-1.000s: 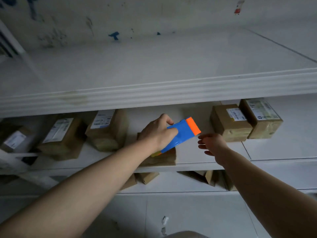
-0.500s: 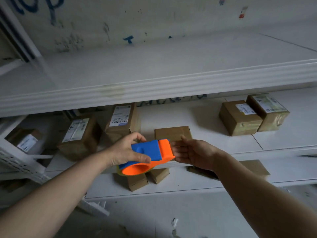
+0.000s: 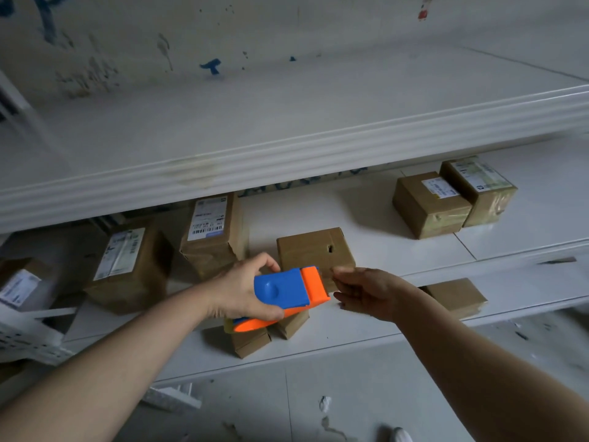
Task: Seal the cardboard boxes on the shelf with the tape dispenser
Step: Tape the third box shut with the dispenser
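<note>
Centre frame, the left hand point(image 3: 242, 291) grips the blue and orange plastic tape dispenser point(image 3: 287, 291), fingers and thumb wrapped round its blue body. Its orange mouth points right, just in front of the plain brown cardboard box point(image 3: 314, 250) on the white middle shelf point(image 3: 382, 218), probably so the tape can be started there. The right hand point(image 3: 369, 293) has its fingers point(image 3: 339, 270) bunched at that mouth, apparently after the tape end; whether they hold any I cannot tell. Half a second ago those fingers lay straighter. A second ago the hands were apart and the dispenser tilted higher.
</note>
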